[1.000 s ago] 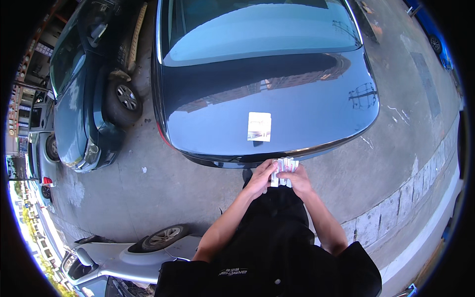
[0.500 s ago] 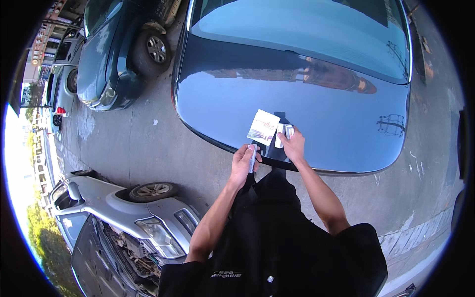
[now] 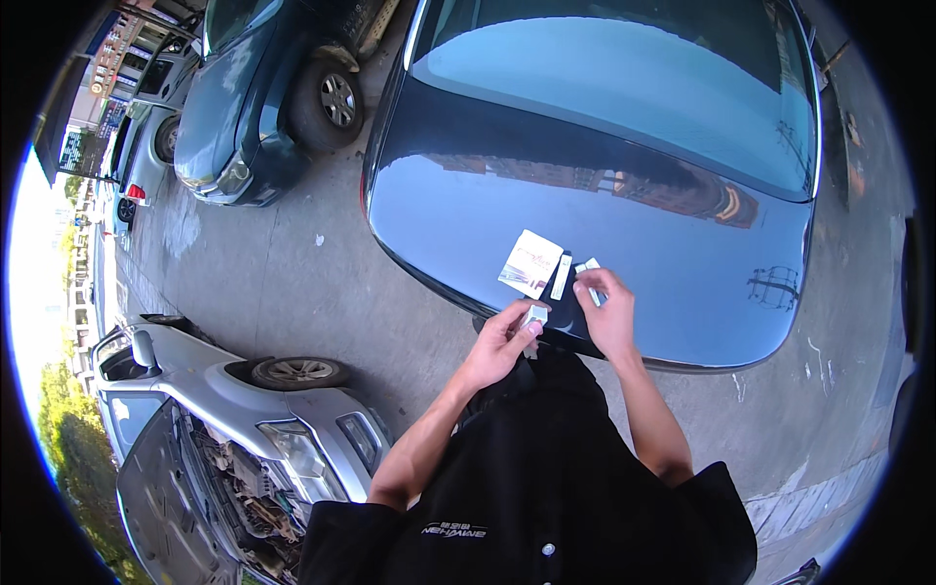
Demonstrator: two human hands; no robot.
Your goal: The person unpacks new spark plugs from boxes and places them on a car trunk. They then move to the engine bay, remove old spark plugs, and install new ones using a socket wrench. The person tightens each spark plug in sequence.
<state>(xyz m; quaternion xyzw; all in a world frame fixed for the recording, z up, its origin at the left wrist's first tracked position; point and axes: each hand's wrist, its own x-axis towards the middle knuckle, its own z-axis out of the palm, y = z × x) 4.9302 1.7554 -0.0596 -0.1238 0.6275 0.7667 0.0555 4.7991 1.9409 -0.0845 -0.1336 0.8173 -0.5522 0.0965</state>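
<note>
My left hand (image 3: 502, 343) is closed around a small white box (image 3: 533, 315), held just off the car's rear edge with its end tipped upward. My right hand (image 3: 608, 314) pinches a slim white box (image 3: 588, 267) low over the trunk lid; the fingers cover part of it. Between the hands, a second slim white box (image 3: 561, 276) lies on the dark glossy trunk lid (image 3: 673, 278). Left of that lies a flat, square white printed packet (image 3: 530, 263), its near corner close to my left hand.
The car's rear window (image 3: 624, 88) rises beyond the trunk lid. A dark car (image 3: 229, 117) stands at the far left. Nearer on the left, a silver car (image 3: 283, 419) has its hood raised. Grey pavement (image 3: 292, 263) runs between the cars.
My left hand has turned its small box from lengthwise to nearly end-on. My right hand's slim box has moved right, apart from the one lying on the trunk. The whole view has shifted slightly.
</note>
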